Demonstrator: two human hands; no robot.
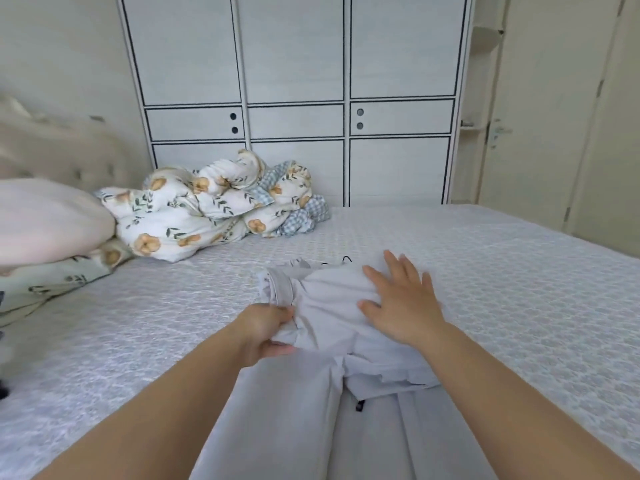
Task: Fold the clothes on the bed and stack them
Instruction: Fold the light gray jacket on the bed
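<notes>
Grey trousers (322, 344) lay on the bed (502, 289), waistband end away from the person, legs running back toward them. Left hand (268, 330) pinched the waist edge, fingers curled round cloth; right hand (401, 303) lay flat, fingers spread, pressing the seat just right of the left. Best approach, imo: keep the flat hand as anchor, pull w/ the left to smooth wrinkles before folding. Open mattress lay right of the right hand & beyond; floral duvet (207, 206) sat well left, far side.

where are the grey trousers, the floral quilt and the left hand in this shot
grey trousers (332, 317), head view, on the bunched waist area
floral quilt (194, 209), head view, on the middle of the crumpled heap
left hand (265, 327), head view, on the back of the hand gripping the trousers' edge
</notes>
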